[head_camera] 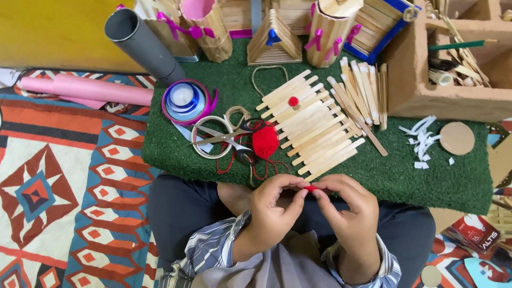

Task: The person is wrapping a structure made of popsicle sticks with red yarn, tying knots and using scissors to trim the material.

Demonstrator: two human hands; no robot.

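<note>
Together both hands (309, 205) pinch a small red pompom (310, 188) between fingertips.

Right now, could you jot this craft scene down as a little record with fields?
left hand: pinching a small red piece with its fingers
right hand: pinching the same piece
stick panel: flat on the green mat, a red dot on it
red yarn ball: beside the scissors
ribbon spool: left on mat

Fuzzy red yarn ball (265, 141); matt wooden sticks (312, 128); rough green turf mat (405, 176); shiny metal scissors (224, 137).
</note>
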